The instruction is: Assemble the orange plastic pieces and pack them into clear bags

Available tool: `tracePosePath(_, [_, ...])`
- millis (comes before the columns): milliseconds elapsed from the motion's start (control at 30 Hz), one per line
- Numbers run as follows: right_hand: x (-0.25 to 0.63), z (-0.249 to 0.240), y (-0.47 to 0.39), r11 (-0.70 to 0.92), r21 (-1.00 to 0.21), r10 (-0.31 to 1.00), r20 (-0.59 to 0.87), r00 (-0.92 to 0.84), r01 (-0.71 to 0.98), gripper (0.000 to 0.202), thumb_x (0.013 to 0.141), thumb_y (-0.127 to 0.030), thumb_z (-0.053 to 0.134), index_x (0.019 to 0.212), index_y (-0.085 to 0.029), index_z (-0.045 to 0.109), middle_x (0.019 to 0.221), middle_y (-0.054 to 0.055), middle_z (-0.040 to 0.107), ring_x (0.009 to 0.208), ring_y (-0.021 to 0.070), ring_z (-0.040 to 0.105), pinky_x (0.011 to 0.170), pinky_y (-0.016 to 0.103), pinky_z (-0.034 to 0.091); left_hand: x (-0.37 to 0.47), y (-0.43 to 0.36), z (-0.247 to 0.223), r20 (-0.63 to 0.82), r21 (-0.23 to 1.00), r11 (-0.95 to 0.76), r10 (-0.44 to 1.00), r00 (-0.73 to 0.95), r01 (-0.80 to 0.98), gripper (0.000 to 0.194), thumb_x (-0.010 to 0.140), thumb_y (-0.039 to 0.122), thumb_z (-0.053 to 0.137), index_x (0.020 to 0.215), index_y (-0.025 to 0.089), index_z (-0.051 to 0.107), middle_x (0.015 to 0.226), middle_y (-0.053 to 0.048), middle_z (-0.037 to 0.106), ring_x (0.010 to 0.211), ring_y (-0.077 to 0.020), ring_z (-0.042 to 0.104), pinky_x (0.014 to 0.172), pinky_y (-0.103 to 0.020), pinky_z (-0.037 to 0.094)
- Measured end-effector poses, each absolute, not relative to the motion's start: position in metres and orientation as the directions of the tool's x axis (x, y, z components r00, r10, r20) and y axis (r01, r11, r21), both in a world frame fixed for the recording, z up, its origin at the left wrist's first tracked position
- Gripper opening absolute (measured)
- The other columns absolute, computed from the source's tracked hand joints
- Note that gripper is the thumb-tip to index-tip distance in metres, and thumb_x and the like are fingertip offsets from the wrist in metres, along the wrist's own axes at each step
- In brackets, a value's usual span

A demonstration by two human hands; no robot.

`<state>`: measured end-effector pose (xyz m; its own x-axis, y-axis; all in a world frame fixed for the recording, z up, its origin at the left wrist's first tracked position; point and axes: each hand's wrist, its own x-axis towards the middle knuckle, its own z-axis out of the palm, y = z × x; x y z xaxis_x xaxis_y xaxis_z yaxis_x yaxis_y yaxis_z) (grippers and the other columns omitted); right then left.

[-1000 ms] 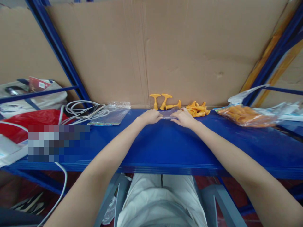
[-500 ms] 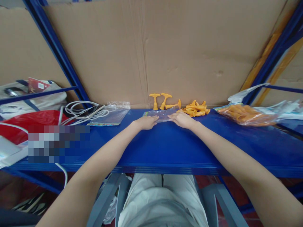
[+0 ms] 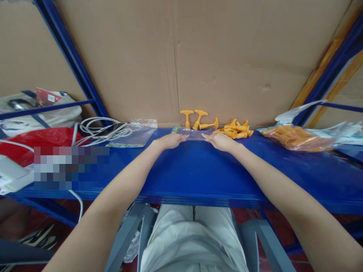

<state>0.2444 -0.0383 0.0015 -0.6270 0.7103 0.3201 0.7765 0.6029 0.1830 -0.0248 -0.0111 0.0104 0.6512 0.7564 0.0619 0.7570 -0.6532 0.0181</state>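
Note:
A clear plastic bag [image 3: 195,134] lies flat near the back of the blue table [image 3: 193,170]. My left hand [image 3: 172,141] rests on its left end with fingers stretched out, and my right hand [image 3: 219,141] touches its right end, fingers extended toward the middle. Behind the bag, two orange T-shaped pieces [image 3: 187,119] stand against the cardboard, and a third [image 3: 209,124] lies on its side. A pile of orange pieces [image 3: 236,129] is just beyond my right hand.
Another clear bag [image 3: 133,136] and a coiled white cable [image 3: 99,130] are on the left, beside a red bag [image 3: 42,141]. A plastic bag of orange pieces [image 3: 295,138] lies at the right. Cardboard [image 3: 227,56] closes off the back.
My left hand has shifted slightly left and its fingers have straightened over the bag. The bag looks flatter, and more of it shows between my hands. The view has moved slightly.

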Motion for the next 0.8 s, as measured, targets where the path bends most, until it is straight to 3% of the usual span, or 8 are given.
tracePosePath(200, [0.242, 0.0, -0.04, 0.571, 0.212, 0.745, 0.273, -0.609, 0.793, 0.047, 0.1, -0.02, 0.038, 0.144, -0.012, 0.051, 0.127, 0.016, 0.066, 0.113, 0.0276, 0.067, 0.094, 0.038, 0.05, -0.027, -0.015, 0.01, -0.004, -0.067, -0.578, 0.815, 0.579, 0.813, 0.054, 0.093, 0.021, 0.034, 0.146, 0.021, 0.045, 0.152, -0.007, 0.044, 0.142, -0.0202, 0.041, 0.114, -0.034, 0.034])
tracePosePath(333, [0.242, -0.007, -0.038, 0.59, 0.178, 0.749, 0.241, -0.616, 0.787, 0.047, 0.098, -0.016, 0.038, 0.142, -0.017, 0.054, 0.133, 0.013, 0.063, 0.119, 0.0267, 0.063, 0.097, 0.041, 0.05, -0.025, -0.022, 0.012, -0.133, -0.099, -0.494, 0.867, 0.481, 0.864, 0.066, 0.084, 0.018, 0.042, 0.15, 0.019, 0.041, 0.158, -0.011, 0.032, 0.147, -0.0292, 0.029, 0.116, -0.049, 0.03])
tracePosePath(433, [0.239, -0.013, -0.036, 0.632, 0.126, 0.73, 0.232, -0.643, 0.764, 0.046, 0.099, -0.017, 0.037, 0.141, -0.018, 0.056, 0.137, 0.012, 0.06, 0.125, 0.0251, 0.059, 0.1, 0.041, 0.048, -0.017, -0.03, 0.017, -0.191, -0.046, -0.502, 0.853, 0.486, 0.864, 0.066, 0.088, 0.033, 0.042, 0.152, 0.017, 0.036, 0.159, -0.013, 0.026, 0.149, -0.0307, 0.022, 0.118, -0.052, 0.024])
tracePosePath(533, [0.233, -0.016, -0.038, 0.646, 0.055, 0.736, 0.222, -0.64, 0.762, 0.047, 0.101, -0.034, 0.039, 0.143, -0.019, 0.053, 0.143, 0.013, 0.055, 0.132, 0.0261, 0.053, 0.105, 0.043, 0.045, -0.003, -0.039, 0.015, -0.144, 0.063, -0.544, 0.825, 0.547, 0.837, 0.07, 0.095, 0.055, 0.029, 0.155, 0.02, 0.028, 0.162, -0.01, 0.018, 0.152, -0.0282, 0.011, 0.119, -0.053, 0.019])
tracePosePath(633, [0.231, -0.011, -0.041, 0.648, 0.001, 0.74, 0.239, -0.629, 0.762, 0.054, 0.1, -0.047, 0.04, 0.143, -0.018, 0.052, 0.143, 0.013, 0.055, 0.133, 0.027, 0.052, 0.107, 0.045, 0.043, 0.01, -0.043, 0.006, -0.136, 0.094, -0.476, 0.864, 0.485, 0.874, 0.069, 0.098, 0.055, 0.01, 0.157, 0.02, 0.019, 0.163, -0.009, 0.005, 0.152, -0.0294, 0.004, 0.117, -0.062, 0.016])
tracePosePath(733, [0.236, 0.002, -0.044, 0.552, 0.01, 0.786, 0.328, -0.524, 0.834, 0.048, 0.101, -0.04, 0.038, 0.137, -0.015, 0.058, 0.137, 0.014, 0.06, 0.129, 0.0271, 0.055, 0.108, 0.044, 0.041, 0.015, -0.041, -0.003, -0.157, 0.077, -0.448, 0.877, 0.455, 0.891, 0.07, 0.098, 0.056, 0.012, 0.158, 0.02, 0.016, 0.163, -0.01, 0.004, 0.152, -0.0301, 0.003, 0.116, -0.065, 0.012])
tracePosePath(800, [0.246, 0.01, -0.044, 0.4, 0.031, 0.835, 0.4, -0.378, 0.916, 0.043, 0.1, -0.03, 0.038, 0.13, -0.012, 0.062, 0.133, 0.017, 0.063, 0.125, 0.0288, 0.057, 0.106, 0.045, 0.041, 0.013, -0.037, -0.004, -0.169, 0.082, -0.451, 0.872, 0.459, 0.889, 0.07, 0.098, 0.058, 0.011, 0.158, 0.021, 0.015, 0.163, -0.009, 0.003, 0.152, -0.0297, 0.002, 0.117, -0.065, 0.01])
